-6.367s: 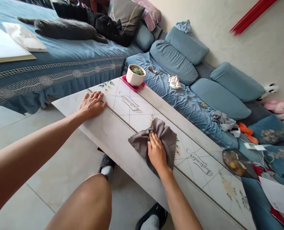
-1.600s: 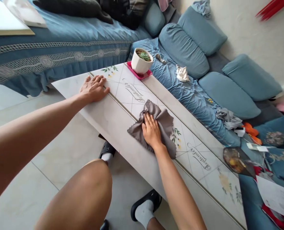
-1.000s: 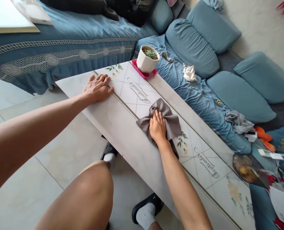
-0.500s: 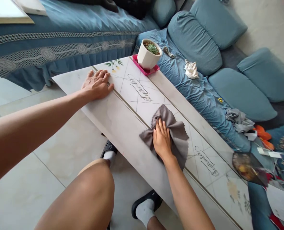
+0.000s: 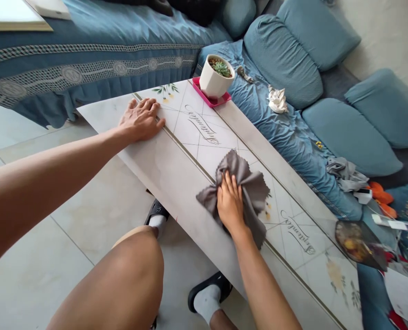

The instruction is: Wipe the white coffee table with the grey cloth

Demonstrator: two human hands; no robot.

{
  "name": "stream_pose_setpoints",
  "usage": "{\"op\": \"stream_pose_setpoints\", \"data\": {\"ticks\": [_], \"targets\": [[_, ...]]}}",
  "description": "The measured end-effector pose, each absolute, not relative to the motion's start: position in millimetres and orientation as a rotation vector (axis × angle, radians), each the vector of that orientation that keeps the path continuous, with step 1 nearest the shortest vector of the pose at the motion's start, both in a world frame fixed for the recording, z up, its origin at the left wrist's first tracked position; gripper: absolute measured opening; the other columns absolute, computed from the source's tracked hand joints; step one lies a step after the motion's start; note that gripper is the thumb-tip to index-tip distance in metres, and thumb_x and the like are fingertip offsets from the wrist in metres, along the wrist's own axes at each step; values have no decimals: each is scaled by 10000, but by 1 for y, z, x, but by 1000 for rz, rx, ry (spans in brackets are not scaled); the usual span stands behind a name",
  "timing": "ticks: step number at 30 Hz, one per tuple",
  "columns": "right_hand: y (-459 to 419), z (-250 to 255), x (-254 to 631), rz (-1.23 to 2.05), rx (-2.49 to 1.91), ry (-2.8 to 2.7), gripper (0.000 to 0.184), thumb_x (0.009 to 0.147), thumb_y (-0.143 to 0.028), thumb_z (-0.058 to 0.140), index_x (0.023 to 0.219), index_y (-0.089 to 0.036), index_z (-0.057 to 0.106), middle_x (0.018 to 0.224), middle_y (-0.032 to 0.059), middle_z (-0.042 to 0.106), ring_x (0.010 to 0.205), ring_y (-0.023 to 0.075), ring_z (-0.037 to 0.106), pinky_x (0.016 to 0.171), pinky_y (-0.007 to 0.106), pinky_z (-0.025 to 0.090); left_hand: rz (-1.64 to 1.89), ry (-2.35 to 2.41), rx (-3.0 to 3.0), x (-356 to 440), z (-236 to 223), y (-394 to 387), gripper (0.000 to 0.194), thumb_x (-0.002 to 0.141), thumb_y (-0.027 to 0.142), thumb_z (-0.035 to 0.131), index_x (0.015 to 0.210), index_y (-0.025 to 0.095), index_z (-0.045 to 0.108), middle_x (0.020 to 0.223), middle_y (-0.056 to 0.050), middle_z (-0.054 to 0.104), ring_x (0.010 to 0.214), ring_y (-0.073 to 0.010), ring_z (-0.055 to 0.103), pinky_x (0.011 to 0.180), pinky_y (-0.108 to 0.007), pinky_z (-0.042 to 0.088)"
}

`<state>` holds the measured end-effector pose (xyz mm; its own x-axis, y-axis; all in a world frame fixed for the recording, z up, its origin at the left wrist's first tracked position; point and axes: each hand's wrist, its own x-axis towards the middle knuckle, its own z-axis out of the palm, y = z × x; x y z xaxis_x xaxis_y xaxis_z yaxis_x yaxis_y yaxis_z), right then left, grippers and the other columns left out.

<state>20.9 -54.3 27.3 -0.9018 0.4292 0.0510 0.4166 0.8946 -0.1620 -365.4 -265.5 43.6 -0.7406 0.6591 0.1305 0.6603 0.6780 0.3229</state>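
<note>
A long pale table top (image 5: 176, 169) with printed lettering and small flowers runs from upper left to lower right. My right hand (image 5: 230, 203) presses flat on a crumpled grey cloth (image 5: 250, 183) near the table's middle, fingers together on the fabric. My left hand (image 5: 140, 120) lies flat and open on the table's far left end, holding nothing. A white pot with a small succulent (image 5: 216, 76) stands on a pink tray (image 5: 224, 98) at the far corner.
A blue sofa with several cushions (image 5: 283, 55) runs along the table's far side, strewn with a crumpled tissue (image 5: 277, 98), clothes and papers. A dark plate (image 5: 358, 236) rests by the table's right end. A blue-covered bed (image 5: 87, 50) is at upper left. My knee (image 5: 128, 275) and slippered feet are below.
My right hand has slid the grey cloth back and forth along the table's middle, lately a little toward the near edge. My left hand has stayed flat in place.
</note>
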Motion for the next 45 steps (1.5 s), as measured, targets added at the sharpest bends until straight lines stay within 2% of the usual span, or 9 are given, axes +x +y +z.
{"op": "stream_pose_setpoints", "data": {"ticks": [4,10,15,18,25,31,34,41,45], "targets": [[-67,35,23,274,-532,-2945,603,1211,-231,306,1796,-179,446,1843,126,404,1739,337,336,1403,644,355,-545,-2913,-1134,-363,47,-266,911,1104,659,204,1786,66,322,1914,-183,277,1777,-304,216,1436,-574,87],[-107,38,151,264,-371,-2922,716,1218,-163,389,1882,-327,179,1806,86,478,1683,305,453,1328,595,492,-595,-2858,-1136,-367,40,-266,929,1090,694,211,1807,113,325,1909,-170,299,1782,-308,230,1425,-576,103],[-80,35,59,274,-364,-2919,593,1218,-203,325,1796,-197,456,1778,129,508,1689,334,440,1352,610,468,-592,-2829,-1154,-366,41,-266,897,1098,636,241,1775,58,352,1885,-200,341,1756,-315,270,1417,-588,127],[-75,39,44,272,-375,-2905,574,1210,-202,347,1756,-140,513,1763,160,522,1661,339,486,1349,589,486,-586,-2877,-1144,-365,44,-267,906,1099,645,237,1785,62,331,1904,-181,306,1771,-306,234,1427,-575,105],[-114,53,175,244,-285,-2948,740,1202,-136,446,1879,-306,200,1749,95,554,1596,298,575,1236,518,624,-636,-2851,-1174,-365,43,-266,957,1088,693,252,1775,33,342,1895,-224,298,1774,-356,219,1414,-603,82],[-83,39,42,352,-225,-2909,549,1220,-217,354,1714,-103,565,1708,171,585,1622,340,540,1340,589,520,-604,-2850,-1167,-361,50,-267,921,1106,692,256,1764,56,365,1878,-206,346,1742,-309,265,1412,-567,123],[-76,42,34,378,-244,-2872,529,1224,-236,370,1663,-82,622,1667,182,629,1590,324,578,1329,541,539,-585,-2895,-1168,-362,50,-267,961,1113,726,206,1784,46,317,1897,-212,298,1761,-305,215,1422,-536,85],[-98,44,197,222,-358,-2920,703,1213,-165,441,1872,-320,249,1742,91,569,1598,292,571,1226,497,604,-597,-2894,-1215,-382,24,-264,1026,1093,764,263,1861,112,69,1947,-179,136,1804,-419,40,1416,-569,-99],[-77,33,117,192,-284,-3004,677,1227,-243,356,1882,-270,189,1857,100,390,1733,307,355,1367,586,436,-584,-2881,-1188,-376,30,-264,994,1113,749,281,1847,88,176,1925,-206,215,1800,-386,123,1429,-567,-28]]}}
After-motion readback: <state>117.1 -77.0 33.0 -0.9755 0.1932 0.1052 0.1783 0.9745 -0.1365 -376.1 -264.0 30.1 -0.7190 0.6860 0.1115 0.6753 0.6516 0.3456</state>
